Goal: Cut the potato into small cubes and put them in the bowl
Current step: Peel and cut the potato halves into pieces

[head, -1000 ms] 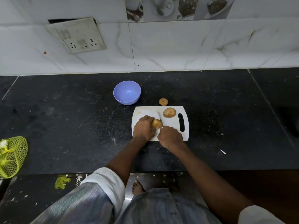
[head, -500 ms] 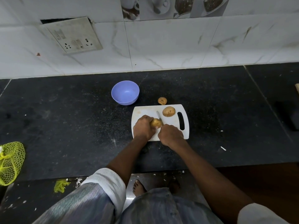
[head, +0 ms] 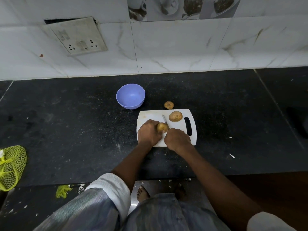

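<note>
Head view, looking down at a black stone counter (head: pixel 66 130) backed by white marbled wall tiles (head: pixel 166 47).

Item: white plastic cutting board (head: pixel 148 115), lying flat on the counter, its handle slot on the right side.

Item: potato (head: pixel 161 127), on the board near its middle, held by the left hand (head: pixel 148 133), whose fingers curl round its left side. Skin on; whether a cut is already made cannot be told.

Item: knife (head: pixel 165 121), narrow blade pointing away from the person, its edge against the right side of the held potato. The handle is hidden inside the right hand (head: pixel 177 139), which is clenched round it.

Item: second potato (head: pixel 175 116), whole, resting on the board's far right part, just left of the handle slot, apart from the blade.

Item: third potato (head: pixel 169 105), smaller, on the bare counter just beyond the board's far edge.

Item: blue bowl (head: pixel 130 96), upright on the counter, beyond and to the left of the board, near but not touching it. Nothing shows inside it.

Item: yellow mesh bag (head: pixel 11 165), at the counter's left edge, well apart from the board.

Item: switch and socket plate (head: pixel 75 36), hanging askew on the wall tiles, upper left.
</note>
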